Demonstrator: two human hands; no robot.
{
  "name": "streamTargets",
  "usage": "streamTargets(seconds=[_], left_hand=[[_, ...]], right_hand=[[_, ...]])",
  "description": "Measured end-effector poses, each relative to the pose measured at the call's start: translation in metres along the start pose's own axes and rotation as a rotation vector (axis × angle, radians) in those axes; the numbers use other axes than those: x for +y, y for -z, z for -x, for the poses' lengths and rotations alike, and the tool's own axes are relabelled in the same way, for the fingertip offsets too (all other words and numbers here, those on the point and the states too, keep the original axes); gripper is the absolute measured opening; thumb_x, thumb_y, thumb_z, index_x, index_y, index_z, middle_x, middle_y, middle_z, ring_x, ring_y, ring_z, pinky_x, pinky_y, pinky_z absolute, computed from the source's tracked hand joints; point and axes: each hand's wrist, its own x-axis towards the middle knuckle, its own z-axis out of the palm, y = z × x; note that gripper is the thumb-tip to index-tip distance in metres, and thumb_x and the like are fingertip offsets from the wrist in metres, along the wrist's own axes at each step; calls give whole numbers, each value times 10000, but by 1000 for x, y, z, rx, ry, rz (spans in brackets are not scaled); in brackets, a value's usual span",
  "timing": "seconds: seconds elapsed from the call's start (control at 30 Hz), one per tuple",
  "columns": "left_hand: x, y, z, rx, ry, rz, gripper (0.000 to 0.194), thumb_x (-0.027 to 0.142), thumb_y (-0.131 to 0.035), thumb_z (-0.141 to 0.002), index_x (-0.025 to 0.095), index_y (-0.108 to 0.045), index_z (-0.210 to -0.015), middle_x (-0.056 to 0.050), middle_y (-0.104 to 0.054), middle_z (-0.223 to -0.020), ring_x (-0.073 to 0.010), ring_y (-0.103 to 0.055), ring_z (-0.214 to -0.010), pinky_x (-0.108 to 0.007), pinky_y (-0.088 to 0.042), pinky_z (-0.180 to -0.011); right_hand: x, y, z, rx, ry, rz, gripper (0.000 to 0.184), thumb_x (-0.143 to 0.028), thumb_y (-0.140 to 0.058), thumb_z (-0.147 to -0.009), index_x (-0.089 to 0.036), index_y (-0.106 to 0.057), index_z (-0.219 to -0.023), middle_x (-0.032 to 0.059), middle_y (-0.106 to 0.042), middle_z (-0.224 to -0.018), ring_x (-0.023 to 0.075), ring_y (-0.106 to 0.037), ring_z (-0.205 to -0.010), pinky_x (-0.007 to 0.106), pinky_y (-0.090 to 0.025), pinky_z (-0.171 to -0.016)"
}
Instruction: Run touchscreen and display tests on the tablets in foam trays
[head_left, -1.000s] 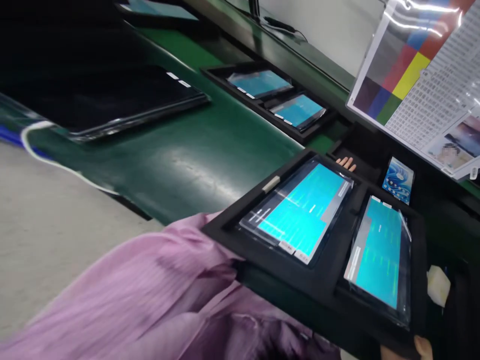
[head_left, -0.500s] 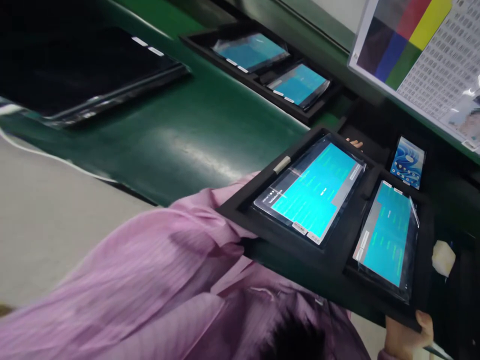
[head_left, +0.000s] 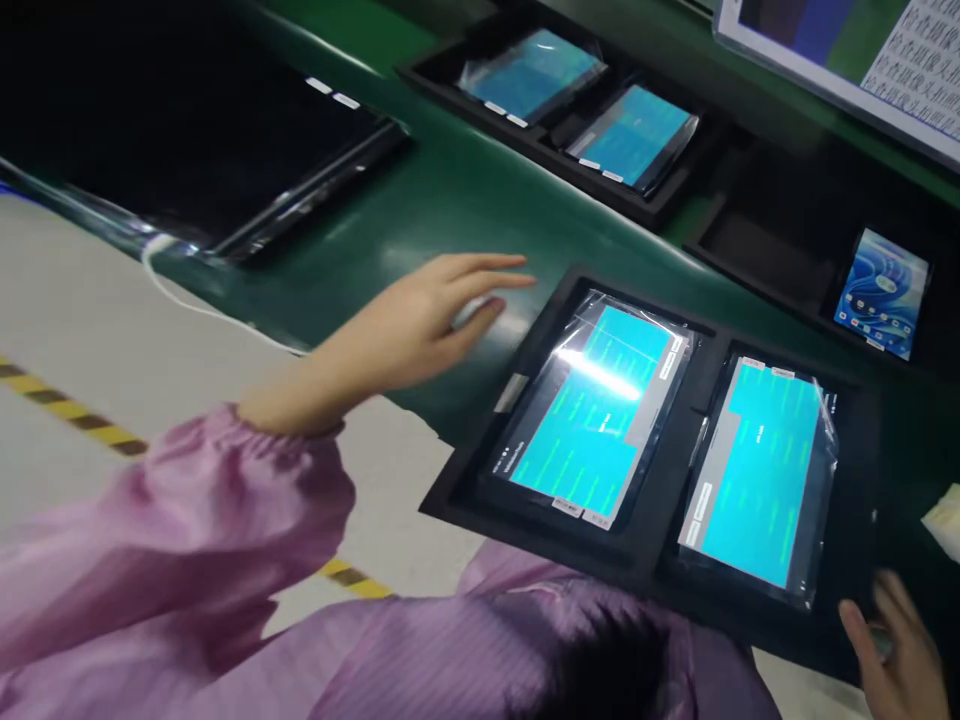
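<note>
A black foam tray (head_left: 660,500) rests on the near edge of the green conveyor belt (head_left: 420,220) and overhangs it. It carries two tablets with lit cyan screens, a left tablet (head_left: 592,410) and a right tablet (head_left: 761,465), both in clear wrap. My left hand (head_left: 420,320) hovers open above the belt just left of the tray, fingers stretched out, holding nothing. My right hand (head_left: 896,645) is at the tray's near right corner, fingers spread and blurred, off the tray.
Farther along the belt sits a second black tray (head_left: 540,150) with two lit tablets. A large dark panel (head_left: 187,150) lies at the upper left. A small phone (head_left: 881,290) lies in a black tray at right. A colour test chart (head_left: 862,60) stands at the top right. Grey floor with a yellow-black stripe (head_left: 67,410) lies below.
The tray went from held in both hands above my sleeve to resting on the belt's edge. Both hands have let go; the left has swung out to the tray's left.
</note>
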Motion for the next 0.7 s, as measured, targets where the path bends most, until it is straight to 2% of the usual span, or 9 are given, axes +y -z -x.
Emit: streamTargets(seconds=[0.07,0.13,0.17,0.2,0.27,0.37,0.43,0.57,0.7], left_hand=[[34,5,0,26,-175,55,316,248,-443,-1140,155,-643,-1367,-155,-632,-1491,-287,-650,-1309,-518,-592,-1086],[66,2,-6,21,-313,99,280,208,-462,-1126,176,-652,-1329,-149,-648,-1467,-287,-631,-1353,-499,-583,-1112],[79,-3,-10,9,-361,121,273,209,-472,-1122,185,-656,-1322,-148,-649,-1466,-292,-616,-1381,-497,-570,-1136],[90,-8,-13,-9,-399,143,272,217,-483,-1119,196,-664,-1322,-146,-648,-1473,-300,-602,-1406,-500,-555,-1159],[103,-18,-14,-49,-447,165,274,234,-512,-1111,212,-686,-1322,-147,-638,-1494,-320,-592,-1424,-512,-537,-1183],[107,-29,-6,-77,-470,140,272,237,-540,-1101,220,-710,-1312,-145,-637,-1504,-330,-609,-1409,-510,-544,-1178],[105,-32,2,-75,-465,120,268,243,-534,-1104,221,-718,-1298,-140,-640,-1506,-326,-619,-1397,-503,-559,-1164],[99,-31,11,-58,-433,135,272,261,-518,-1111,208,-716,-1290,-150,-638,-1506,-332,-627,-1383,-506,-582,-1127],[101,-32,13,-70,-426,138,278,264,-513,-1116,202,-703,-1308,-158,-629,-1509,-331,-604,-1406,-510,-546,-1167]], right_hand=[[-4,16,-23,32,-11,-6,294,-641,-620,-926,-460,-792,-1082,38,-759,-1051,309,-754,-724,421,-613,-469],[-15,22,-56,180,17,-33,329,-585,-539,-991,-420,-771,-1156,64,-745,-1163,318,-757,-892,455,-646,-652],[-21,21,-76,257,57,-15,329,-581,-586,-975,-370,-775,-1143,88,-741,-1162,329,-743,-944,479,-641,-745],[-26,18,-100,339,68,29,365,-596,-612,-957,-315,-781,-1116,112,-733,-1148,323,-726,-914,488,-624,-772],[-30,8,-151,333,76,65,467,-566,-514,-976,-235,-756,-1199,141,-702,-1209,298,-706,-950,467,-614,-821],[-19,-4,-218,361,33,140,535,-449,-483,-960,-188,-658,-1393,177,-610,-1419,274,-678,-965,506,-575,-949],[-8,-6,-243,330,-6,204,574,-408,-493,-941,-159,-623,-1442,199,-571,-1481,316,-659,-1045,550,-544,-998],[-1,1,-254,256,-43,301,551,-408,-490,-967,-163,-616,-1445,187,-556,-1504,387,-573,-1237,560,-503,-1037],[-8,14,-263,247,-91,339,394,-326,-484,-958,-149,-717,-1222,217,-583,-1369,390,-572,-1190,573,-487,-998]])
